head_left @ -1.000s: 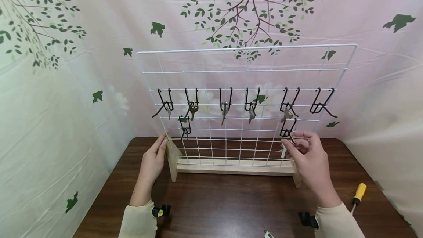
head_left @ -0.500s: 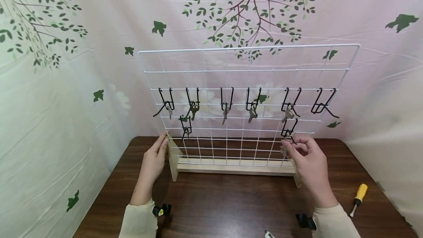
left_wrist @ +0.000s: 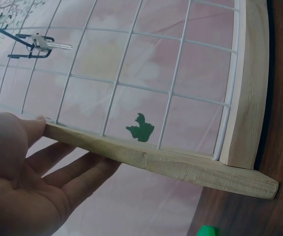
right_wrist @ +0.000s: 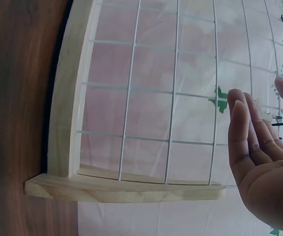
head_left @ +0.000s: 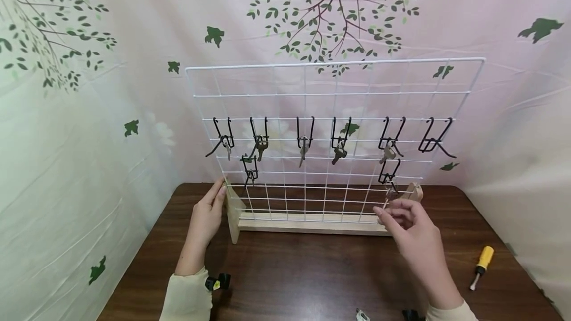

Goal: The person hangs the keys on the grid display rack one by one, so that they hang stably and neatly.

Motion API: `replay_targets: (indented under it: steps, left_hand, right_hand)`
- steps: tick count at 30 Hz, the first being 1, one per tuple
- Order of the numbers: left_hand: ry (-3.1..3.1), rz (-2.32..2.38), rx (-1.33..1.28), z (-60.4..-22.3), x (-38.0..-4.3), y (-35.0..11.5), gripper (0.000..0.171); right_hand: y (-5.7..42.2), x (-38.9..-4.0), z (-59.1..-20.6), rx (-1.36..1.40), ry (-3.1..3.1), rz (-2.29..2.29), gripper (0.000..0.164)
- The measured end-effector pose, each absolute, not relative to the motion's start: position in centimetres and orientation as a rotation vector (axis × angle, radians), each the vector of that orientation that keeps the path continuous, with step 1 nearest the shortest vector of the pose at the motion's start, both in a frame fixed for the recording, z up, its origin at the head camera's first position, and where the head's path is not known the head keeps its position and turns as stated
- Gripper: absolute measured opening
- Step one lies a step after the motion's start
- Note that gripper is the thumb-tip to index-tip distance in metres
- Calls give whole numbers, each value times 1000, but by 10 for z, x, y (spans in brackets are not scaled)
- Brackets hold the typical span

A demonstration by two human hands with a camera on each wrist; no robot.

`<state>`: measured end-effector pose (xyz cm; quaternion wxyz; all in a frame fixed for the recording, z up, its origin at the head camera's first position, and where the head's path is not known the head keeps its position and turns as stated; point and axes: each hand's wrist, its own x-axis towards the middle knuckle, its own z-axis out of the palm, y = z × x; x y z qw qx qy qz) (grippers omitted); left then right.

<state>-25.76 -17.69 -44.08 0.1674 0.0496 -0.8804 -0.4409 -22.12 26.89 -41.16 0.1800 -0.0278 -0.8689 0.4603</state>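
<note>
A white wire grid rack (head_left: 305,173) stands on a wooden base (head_left: 308,226), with black hooks across it. Keys hang from most hooks, such as the key (head_left: 304,152) near the middle; the upper right hook (head_left: 429,145) bears none. My left hand (head_left: 207,217) grips the left wooden side piece (left_wrist: 156,166), thumb on one side and fingers on the other. Just below the lower right hook (head_left: 389,175), where a key (head_left: 391,191) hangs, my right hand (head_left: 417,239) is raised. Its fingers (right_wrist: 239,123) stand apart from the thumb in the right wrist view.
A yellow-handled screwdriver (head_left: 483,264) lies on the brown wooden table (head_left: 294,271) at the right. A small white and dark object (head_left: 362,315) shows at the near edge. Printed cloth (head_left: 147,53) hangs behind and at both sides.
My right hand has let go of the key at the lower right hook and moved down and toward me, uncovering the right wooden side piece. The left hand stays in place.
</note>
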Motion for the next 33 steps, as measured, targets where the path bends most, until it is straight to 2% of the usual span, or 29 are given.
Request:
replay_targets:
  steps: [10,17,23,29,33]
  left_hand:
    - [-2537,-1253,151,-435,-243,-179,52]
    - [-2556,-1253,145,-436,-232,-180,53]
    - [-2555,-1249,135,-433,-224,-180,53]
    - [-2566,-1279,136,-428,-217,-180,53]
    - [-2565,-1280,136,-427,-217,-180,53]
  right_hand:
    - [260,-165,-421,-86,-2562,1351,35]
    - [260,-136,-435,-279,-2962,1236,50]
    - [257,-121,-452,-359,-3088,1276,46]
    - [264,-110,-482,-162,-3265,1173,44]
    - [273,-113,-508,21,-3411,1098,54]
